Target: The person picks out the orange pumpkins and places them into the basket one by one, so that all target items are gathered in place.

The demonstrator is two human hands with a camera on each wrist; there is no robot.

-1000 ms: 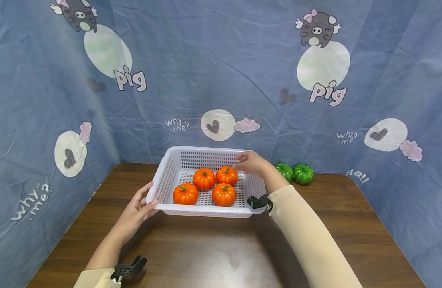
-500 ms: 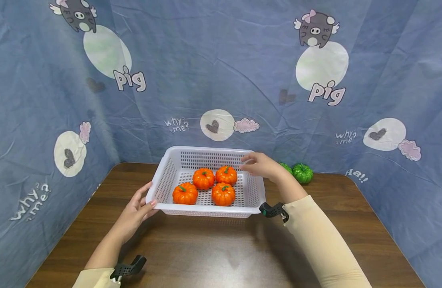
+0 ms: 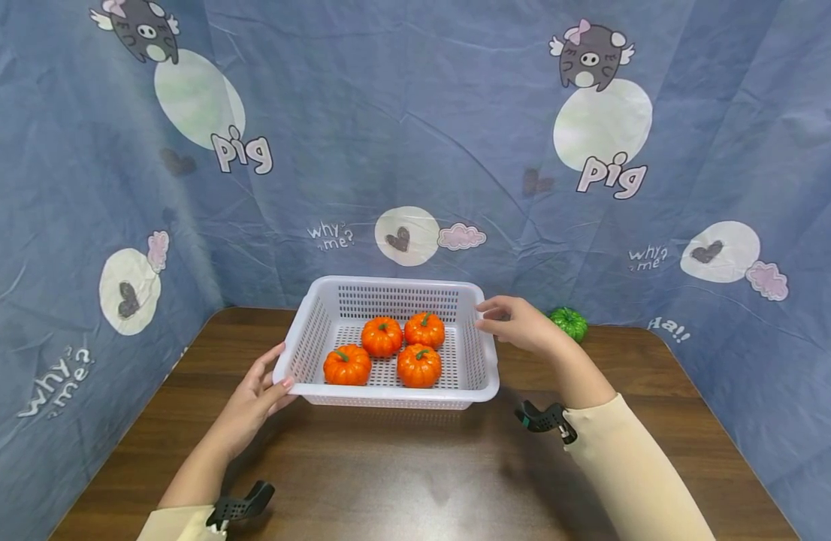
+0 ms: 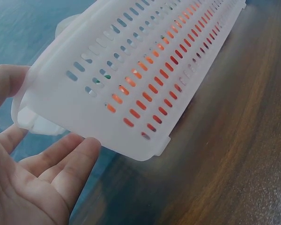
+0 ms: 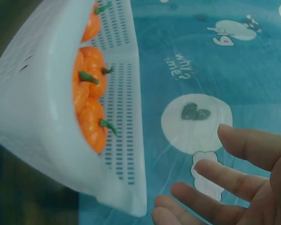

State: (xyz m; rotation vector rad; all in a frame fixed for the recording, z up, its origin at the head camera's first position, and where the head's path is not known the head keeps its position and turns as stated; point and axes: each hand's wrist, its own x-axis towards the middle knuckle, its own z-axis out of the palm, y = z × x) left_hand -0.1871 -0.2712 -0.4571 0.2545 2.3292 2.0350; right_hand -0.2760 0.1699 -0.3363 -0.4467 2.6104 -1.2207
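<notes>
A white perforated plastic basket holds several small orange pumpkins with green stems, one orange pumpkin near its front wall. At the basket's front left corner my left hand grips the rim. The left wrist view shows the fingertips against the basket's end wall. My right hand is by the basket's right rim, fingers spread and slightly bent, with nothing in them. In the right wrist view the fingers point towards the basket, with a gap between them and its wall.
A green pumpkin sits at the back right of the brown wooden table, behind my right hand. A blue cloth with pig prints hangs along the back and sides. Each wrist wears a black camera mount.
My right hand has moved right, from above the orange pumpkins to the basket's right rim, and now hides one of the green pumpkins. The left hand keeps its grip at the corner.
</notes>
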